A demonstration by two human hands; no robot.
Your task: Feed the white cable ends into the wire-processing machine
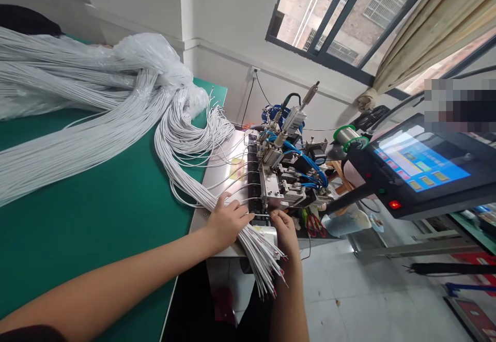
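My left hand [225, 221] rests on a bundle of thin white cables [259, 253] at the front edge of a metal machine plate [221, 169], fingers curled over the cables. My right hand [285, 230] is beside it, pinching a cable end at the black slotted conveyor strip [253, 176], where single wires lie in the slots. The bundle's stripped ends hang off the table toward my lap. Behind the strip stands the machine head [284, 161] with blue air hoses.
A large heap of white cables [77, 104] with a plastic bag covers the green table [96, 202] at left. A touchscreen panel [422, 164] on an arm stands at right. A solder wire spool [346, 134], red scissors [314, 224] and a window are behind.
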